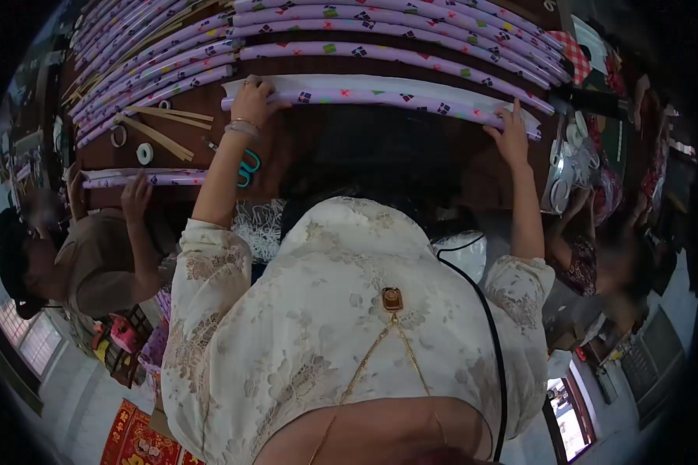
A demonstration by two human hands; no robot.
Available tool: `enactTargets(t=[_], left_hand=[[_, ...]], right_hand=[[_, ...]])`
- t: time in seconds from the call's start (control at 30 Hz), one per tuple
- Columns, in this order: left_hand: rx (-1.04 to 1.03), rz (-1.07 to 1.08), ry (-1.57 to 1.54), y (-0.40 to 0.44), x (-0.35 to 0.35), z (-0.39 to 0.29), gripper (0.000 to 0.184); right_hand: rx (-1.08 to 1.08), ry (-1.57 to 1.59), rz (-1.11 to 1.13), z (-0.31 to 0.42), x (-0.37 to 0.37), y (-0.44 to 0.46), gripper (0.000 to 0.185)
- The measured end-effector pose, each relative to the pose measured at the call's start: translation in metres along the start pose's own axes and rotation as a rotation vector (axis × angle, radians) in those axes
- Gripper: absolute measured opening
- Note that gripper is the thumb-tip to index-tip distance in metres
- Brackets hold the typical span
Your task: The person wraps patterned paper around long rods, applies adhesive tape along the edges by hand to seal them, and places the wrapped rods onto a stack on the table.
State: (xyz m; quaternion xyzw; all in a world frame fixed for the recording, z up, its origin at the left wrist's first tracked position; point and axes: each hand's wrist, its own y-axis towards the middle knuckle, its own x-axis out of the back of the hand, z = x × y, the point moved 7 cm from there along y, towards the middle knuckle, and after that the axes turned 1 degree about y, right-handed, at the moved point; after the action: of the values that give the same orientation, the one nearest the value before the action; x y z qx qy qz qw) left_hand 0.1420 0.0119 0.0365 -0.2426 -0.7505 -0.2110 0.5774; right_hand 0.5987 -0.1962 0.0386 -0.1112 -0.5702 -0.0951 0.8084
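A roll of lilac wrapping paper [395, 99] with small coloured gift-like prints lies crosswise in front of me, its white underside showing along the far edge. My left hand [253, 102] is closed over the roll near its left end, a bangle at the wrist. At the right end, my right hand [510, 136] grips the roll between thumb and fingers, index finger raised along the paper's edge. Teal-handled scissors [248, 169] lie beside my left forearm.
Many finished-looking lilac rolls [380, 52] are lined up at the back of the brown table [267, 147]. Wooden strips [159, 136] and a white tape roll [145, 153] lie to the left. One co-worker [105, 256] handles a similar roll on the left; another person [597, 256] sits right.
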Motion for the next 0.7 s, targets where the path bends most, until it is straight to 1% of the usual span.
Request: enactTargets(t=[0.1,0.13,0.27,0.33,0.4,0.47,0.5,0.57,0.6,0.67,0.7], left_hand=[[0.0,0.057,-0.021,-0.003,-0.003,0.002,0.046],[-0.012,0.091,-0.048,-0.003,-0.007,0.003,0.046],[-0.005,0.093,-0.026,-0.007,-0.008,-0.001,0.044],[0.117,0.053,-0.057,-0.008,-0.004,0.001,0.042],[0.123,0.049,-0.036,-0.01,-0.004,0.001,0.041],[0.127,0.044,-0.02,-0.012,-0.004,0.0,0.04],[0.135,0.054,-0.012,-0.012,-0.004,0.001,0.039],[0.137,0.059,-0.014,-0.012,-0.004,0.0,0.039],[0.131,0.051,-0.012,-0.012,-0.004,0.001,0.038],[0.13,0.062,-0.004,-0.01,-0.009,0.004,0.036],[0.13,0.057,-0.013,-0.008,-0.009,0.004,0.036]], right_hand=[[0.009,-0.035,-0.003,0.004,0.005,0.0,0.043],[0.007,0.005,0.022,0.004,0.006,0.0,0.042],[0.0,0.049,0.081,-0.006,-0.001,0.0,0.04],[0.027,0.049,0.092,-0.007,-0.003,0.002,0.04],[0.056,0.046,0.099,-0.003,-0.001,0.003,0.04],[-0.01,0.144,0.057,0.0,0.007,0.003,0.04],[-0.013,0.139,0.054,-0.003,0.007,0.003,0.04],[0.11,0.029,0.074,-0.006,0.005,0.0,0.039],[0.106,0.02,0.071,-0.007,0.008,-0.002,0.039],[0.066,-0.077,0.01,-0.008,0.016,-0.005,0.031],[0.067,-0.087,0.009,-0.003,0.021,-0.002,0.031]])
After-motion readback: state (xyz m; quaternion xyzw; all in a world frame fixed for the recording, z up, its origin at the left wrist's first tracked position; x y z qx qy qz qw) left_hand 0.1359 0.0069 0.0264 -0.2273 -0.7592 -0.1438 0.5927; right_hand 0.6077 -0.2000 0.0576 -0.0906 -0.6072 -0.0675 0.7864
